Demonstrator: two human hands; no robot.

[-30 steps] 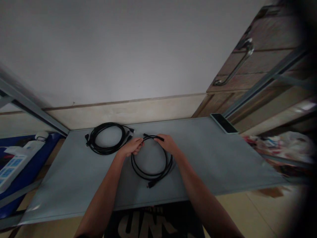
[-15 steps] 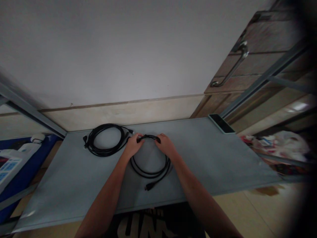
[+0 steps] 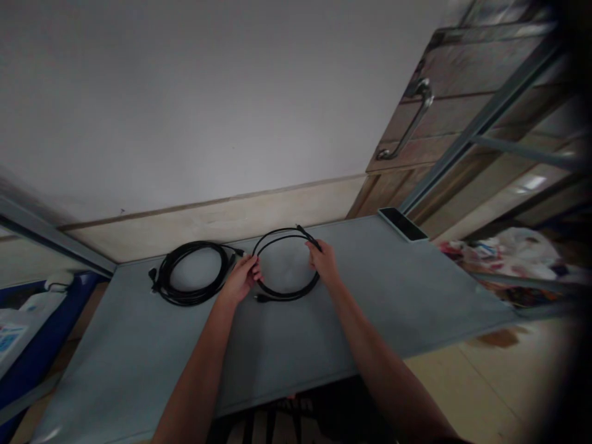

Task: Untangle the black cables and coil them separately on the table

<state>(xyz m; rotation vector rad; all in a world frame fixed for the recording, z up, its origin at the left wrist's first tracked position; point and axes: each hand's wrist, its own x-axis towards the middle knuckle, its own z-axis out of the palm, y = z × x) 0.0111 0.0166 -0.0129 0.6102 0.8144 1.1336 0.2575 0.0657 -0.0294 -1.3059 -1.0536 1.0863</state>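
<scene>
Between my hands is a black cable (image 3: 289,296) bent into a round coil of a few loops. My left hand (image 3: 243,275) is closed around the coil's left side. On the opposite side, my right hand (image 3: 323,261) grips the loops, and one connector end pokes out just above it. The cable's other plug shows at the coil's lower left. Left of my left hand, a second, thicker black cable coil (image 3: 172,293) lies on the grey table (image 3: 134,364), its plug ends sticking out at both sides.
A phone-like dark-screened device (image 3: 402,223) lies at the table's back right corner. Behind the table stands a white wall (image 3: 208,111). Metal frame posts rise at both ends, and plastic bags (image 3: 518,253) sit beyond the right edge. A wooden door with a handle (image 3: 411,120) is at right.
My hands have moved from the coil's far edge to its two sides. The coil has turned and now seems raised off the table. The view has shifted slightly.
</scene>
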